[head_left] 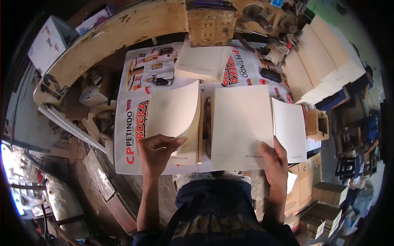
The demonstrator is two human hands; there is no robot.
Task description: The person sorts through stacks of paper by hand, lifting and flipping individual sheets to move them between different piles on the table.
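Observation:
My left hand [158, 151] pinches the lower right corner of a cream paper sheet [180, 102], which curls up off the stack under it. Beside it, across a narrow gap, lies a second cream paper stack [240, 123] with small print along its lower edge. My right hand [276, 159] grips paper at this stack's lower right corner, thumb on top and fingers at the side; how many sheets it holds I cannot tell. Further right, more printed paper [292, 133] lies partly under that stack.
A printed banner [132, 108] covers the table. Behind the two stacks lies another paper pile [203, 61], in front of a worn wooden block [211, 26]. Tall paper stacks [324, 61] stand at the right, near a small wooden box [317, 124]. Cardboard boxes [305, 180] sit lower right.

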